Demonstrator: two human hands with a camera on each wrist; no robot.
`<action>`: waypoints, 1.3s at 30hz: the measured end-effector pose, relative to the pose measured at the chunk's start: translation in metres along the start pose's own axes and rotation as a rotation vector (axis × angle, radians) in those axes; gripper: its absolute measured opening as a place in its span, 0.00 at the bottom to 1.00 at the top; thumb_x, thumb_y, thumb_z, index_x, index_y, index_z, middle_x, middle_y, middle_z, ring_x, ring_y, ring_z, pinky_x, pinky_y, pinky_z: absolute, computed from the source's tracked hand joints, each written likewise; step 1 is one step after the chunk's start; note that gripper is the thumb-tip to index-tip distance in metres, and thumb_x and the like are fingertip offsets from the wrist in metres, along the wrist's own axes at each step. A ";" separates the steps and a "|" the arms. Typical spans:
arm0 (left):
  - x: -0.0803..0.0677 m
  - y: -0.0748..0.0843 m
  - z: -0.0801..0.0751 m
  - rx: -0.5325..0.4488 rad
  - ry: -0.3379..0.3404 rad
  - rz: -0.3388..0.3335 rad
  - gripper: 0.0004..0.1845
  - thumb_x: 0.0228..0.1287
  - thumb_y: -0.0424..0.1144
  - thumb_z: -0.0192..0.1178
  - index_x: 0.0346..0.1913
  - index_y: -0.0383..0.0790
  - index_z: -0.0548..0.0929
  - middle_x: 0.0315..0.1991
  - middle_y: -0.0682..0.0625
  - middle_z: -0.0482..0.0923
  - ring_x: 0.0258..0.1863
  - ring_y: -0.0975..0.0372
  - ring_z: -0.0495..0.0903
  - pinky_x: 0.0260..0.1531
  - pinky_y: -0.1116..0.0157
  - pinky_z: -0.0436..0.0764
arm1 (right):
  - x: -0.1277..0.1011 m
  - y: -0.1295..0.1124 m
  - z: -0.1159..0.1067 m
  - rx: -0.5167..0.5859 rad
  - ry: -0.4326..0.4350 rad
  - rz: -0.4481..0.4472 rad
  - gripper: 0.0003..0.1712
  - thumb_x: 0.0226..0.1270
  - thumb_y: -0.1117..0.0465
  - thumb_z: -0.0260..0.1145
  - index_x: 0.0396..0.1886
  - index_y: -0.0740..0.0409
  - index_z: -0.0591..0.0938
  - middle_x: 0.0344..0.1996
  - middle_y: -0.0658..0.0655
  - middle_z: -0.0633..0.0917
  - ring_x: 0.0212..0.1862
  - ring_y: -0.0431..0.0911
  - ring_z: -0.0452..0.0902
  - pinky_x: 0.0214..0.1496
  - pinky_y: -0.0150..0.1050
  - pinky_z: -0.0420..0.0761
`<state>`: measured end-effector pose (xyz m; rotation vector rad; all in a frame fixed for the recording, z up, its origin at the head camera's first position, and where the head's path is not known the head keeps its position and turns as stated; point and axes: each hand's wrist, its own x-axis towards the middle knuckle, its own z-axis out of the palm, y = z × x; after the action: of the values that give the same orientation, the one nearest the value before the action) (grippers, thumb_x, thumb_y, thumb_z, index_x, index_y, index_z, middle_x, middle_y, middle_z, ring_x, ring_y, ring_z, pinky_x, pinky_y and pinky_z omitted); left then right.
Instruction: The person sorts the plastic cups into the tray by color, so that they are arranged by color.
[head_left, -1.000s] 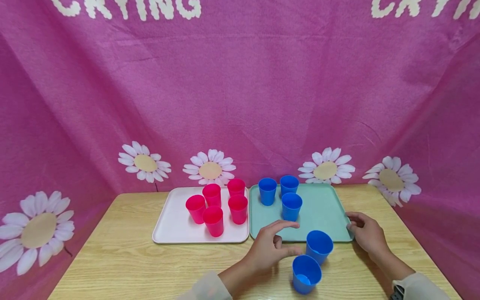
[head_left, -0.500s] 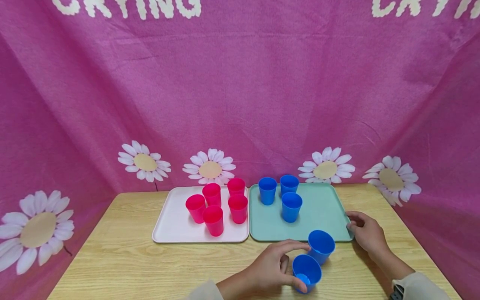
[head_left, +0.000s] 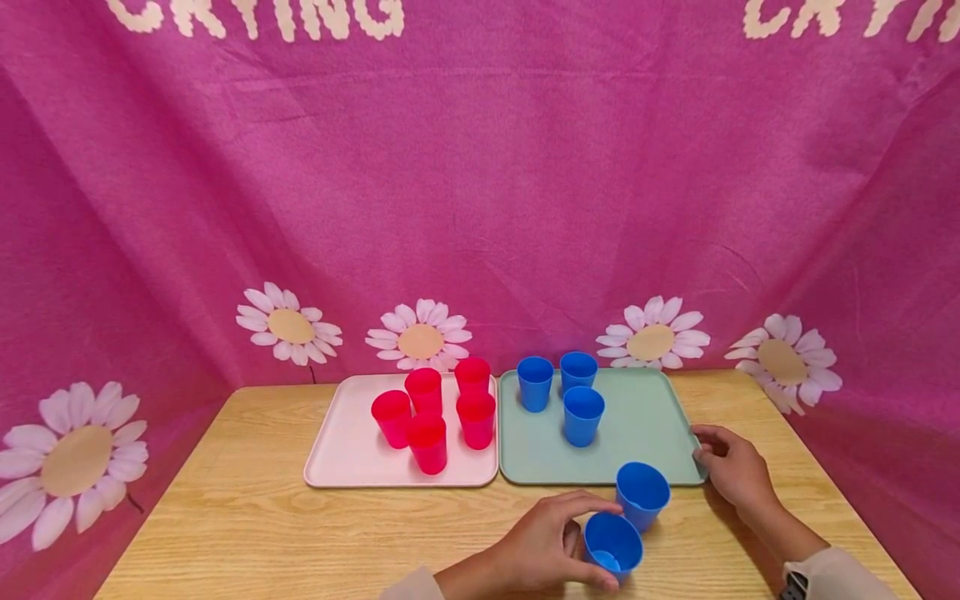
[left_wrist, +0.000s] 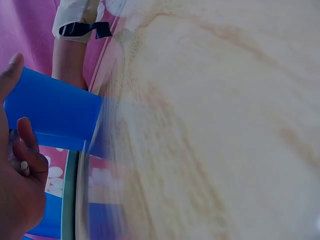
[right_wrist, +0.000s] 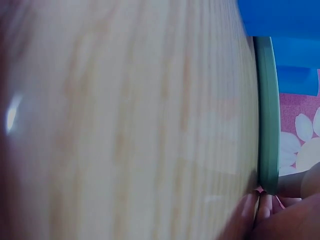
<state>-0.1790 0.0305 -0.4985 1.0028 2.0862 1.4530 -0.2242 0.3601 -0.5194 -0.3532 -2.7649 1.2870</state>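
Note:
In the head view, my left hand (head_left: 543,542) holds the nearest blue cup (head_left: 613,542), thumb at its near side and index finger by its far rim. The cup stands upright on the wooden table. Just behind it is another upright blue cup (head_left: 642,496). The left wrist view shows the held cup (left_wrist: 52,110) side-on, with the thumb against its rim. My right hand (head_left: 738,475) grips the right edge of the green tray (head_left: 637,425). Its thumb and fingers meet that tray's edge (right_wrist: 268,120) in the right wrist view.
Several blue cups (head_left: 582,417) stand on the green tray's left half. A white tray (head_left: 345,450) adjoins it on the left, carrying several red cups (head_left: 427,446). Behind the table (head_left: 300,533) hangs a pink flowered cloth (head_left: 525,208).
My left hand has come down toward the table's front and closed around the nearest blue cup. The rear loose cup shifted slightly right. My right hand has stayed on the tray.

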 end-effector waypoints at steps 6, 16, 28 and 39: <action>0.000 0.000 0.001 -0.021 0.007 -0.028 0.33 0.61 0.41 0.75 0.69 0.61 0.77 0.53 0.66 0.80 0.21 0.72 0.72 0.22 0.75 0.71 | 0.000 0.000 0.000 0.019 -0.001 0.001 0.25 0.75 0.69 0.58 0.69 0.70 0.72 0.58 0.73 0.78 0.54 0.60 0.73 0.38 0.18 0.70; -0.002 0.002 0.001 -0.023 0.017 -0.032 0.32 0.61 0.41 0.75 0.68 0.60 0.78 0.50 0.66 0.80 0.20 0.72 0.72 0.21 0.75 0.71 | 0.000 0.000 0.000 0.021 -0.002 0.017 0.25 0.76 0.69 0.58 0.70 0.70 0.72 0.58 0.73 0.77 0.55 0.61 0.72 0.38 0.17 0.69; -0.004 0.005 -0.011 -0.077 0.067 -0.081 0.30 0.61 0.43 0.75 0.66 0.63 0.80 0.47 0.66 0.80 0.22 0.70 0.71 0.21 0.74 0.69 | -0.001 -0.001 0.000 0.020 0.006 0.015 0.25 0.75 0.69 0.58 0.69 0.70 0.72 0.58 0.73 0.77 0.55 0.60 0.73 0.37 0.17 0.70; -0.004 0.003 -0.032 -0.062 0.152 -0.080 0.31 0.61 0.41 0.76 0.66 0.63 0.79 0.48 0.61 0.80 0.20 0.69 0.68 0.20 0.74 0.67 | 0.000 0.000 0.000 0.019 -0.006 0.011 0.25 0.76 0.68 0.57 0.70 0.70 0.71 0.60 0.73 0.76 0.56 0.62 0.72 0.38 0.17 0.70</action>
<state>-0.1970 0.0082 -0.4845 0.7990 2.1453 1.5866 -0.2239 0.3600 -0.5195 -0.3642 -2.7572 1.3177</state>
